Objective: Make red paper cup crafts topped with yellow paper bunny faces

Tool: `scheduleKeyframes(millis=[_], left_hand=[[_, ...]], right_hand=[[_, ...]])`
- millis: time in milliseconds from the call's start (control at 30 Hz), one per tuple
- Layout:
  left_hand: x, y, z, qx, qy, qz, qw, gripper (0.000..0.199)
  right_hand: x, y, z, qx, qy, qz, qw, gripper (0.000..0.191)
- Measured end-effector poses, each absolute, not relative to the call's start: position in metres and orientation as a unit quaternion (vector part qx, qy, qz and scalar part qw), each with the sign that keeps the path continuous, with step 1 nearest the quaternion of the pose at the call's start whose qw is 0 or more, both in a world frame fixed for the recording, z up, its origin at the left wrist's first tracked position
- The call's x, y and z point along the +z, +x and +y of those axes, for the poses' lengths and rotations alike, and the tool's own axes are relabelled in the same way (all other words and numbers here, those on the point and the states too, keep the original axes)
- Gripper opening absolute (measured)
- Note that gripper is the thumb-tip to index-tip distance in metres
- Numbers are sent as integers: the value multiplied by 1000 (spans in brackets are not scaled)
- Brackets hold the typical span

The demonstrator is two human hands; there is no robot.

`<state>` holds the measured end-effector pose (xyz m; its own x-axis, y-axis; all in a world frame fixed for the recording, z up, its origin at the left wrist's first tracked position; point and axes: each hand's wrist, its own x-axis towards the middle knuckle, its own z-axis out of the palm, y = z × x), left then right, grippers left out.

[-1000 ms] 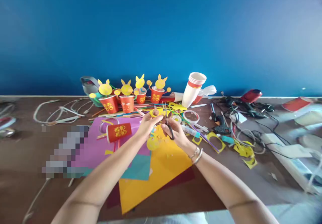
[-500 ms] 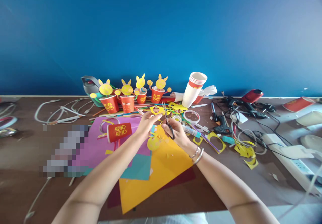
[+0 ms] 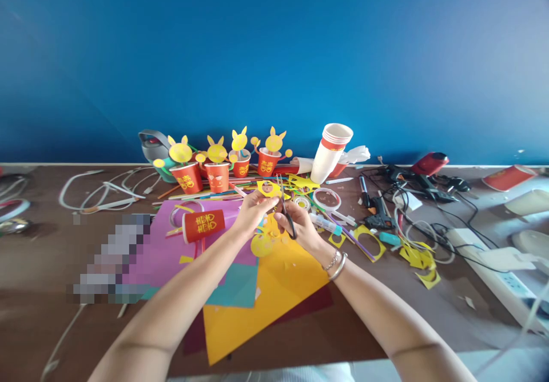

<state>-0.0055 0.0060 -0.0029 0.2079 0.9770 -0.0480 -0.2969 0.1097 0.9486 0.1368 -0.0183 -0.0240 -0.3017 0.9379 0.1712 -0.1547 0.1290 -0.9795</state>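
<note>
My left hand (image 3: pixel 253 210) is closed on a piece of yellow paper (image 3: pixel 266 187) that has a hole cut in it. A pair of scissors (image 3: pixel 288 216) is held in my right hand (image 3: pixel 302 225), its blades pointing away from me beside the yellow paper. The blades look slightly apart. Below my hands a yellow paper face (image 3: pixel 262 245) lies on an orange-yellow sheet (image 3: pixel 266 302). Left of my left hand, a red paper cup (image 3: pixel 203 225) rests on its side on a purple sheet (image 3: pixel 150 256).
Several red cups with yellow rabbit-like figures (image 3: pixel 180 152) stand along the blue wall. A leaning cup stack (image 3: pixel 330 153) is behind my right hand. To the right lie a glue gun (image 3: pixel 380 213), yellow scraps (image 3: pixel 369 242), cables and a power strip (image 3: pixel 497 279).
Both hands stay over the same spot. The yellow paper and scissors have shifted only very slightly.
</note>
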Motion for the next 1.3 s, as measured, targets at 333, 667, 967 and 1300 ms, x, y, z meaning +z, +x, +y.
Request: scheduleKeyframes(millis=[333, 667, 967, 1300], left_hand=[[-5, -8, 11, 503, 475, 392, 606, 26], [-1, -12, 13, 512, 498, 410, 568, 23], [-1, -14, 16, 513, 504, 409, 562, 21], [-2, -13, 15, 510, 469, 427, 581, 26]], right_hand=[[-22, 139, -21, 561, -347, -581, 477, 36], [-18, 139, -21, 582, -367, -559, 463, 41], [-18, 139, -20, 583, -368, -558, 462, 41], [-20, 140, -20, 586, -368, -558, 459, 40]])
